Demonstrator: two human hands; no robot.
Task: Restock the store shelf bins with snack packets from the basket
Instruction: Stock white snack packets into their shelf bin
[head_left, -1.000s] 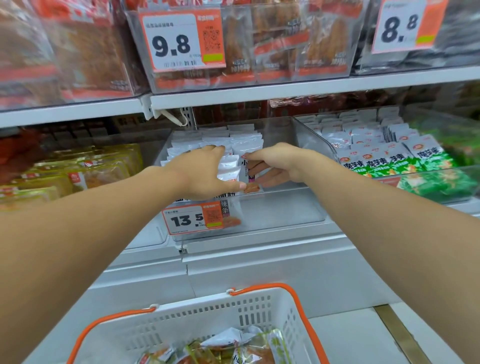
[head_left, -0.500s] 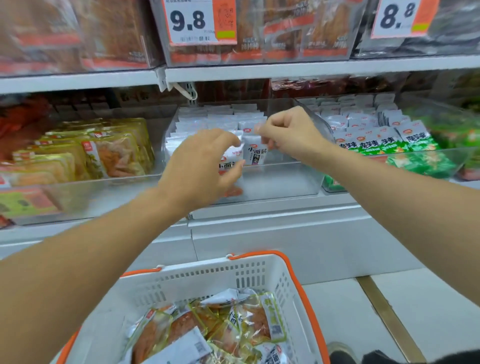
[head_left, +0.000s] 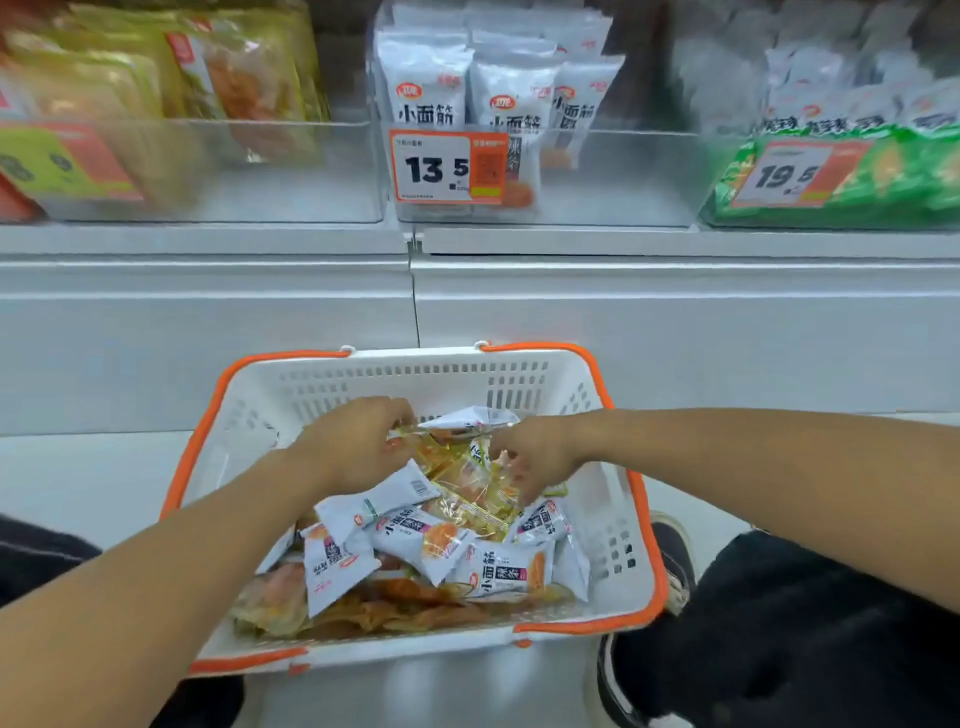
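Restocking partway done, judging by the stock. White plastic basket with orange rim (head_left: 618, 499), lower centre of the frame, holding many white and clear yellow-orange snack packets (head_left: 447, 545). Left hand (head_left: 353, 447) and right hand (head_left: 530, 457) both down among them, fingers curled, apparently pinching crinkled clear wrappers. Clear plastic shelf bin with the 13.5 price tag (head_left: 597, 176), upper centre, only part filled with white packets; much left to move.
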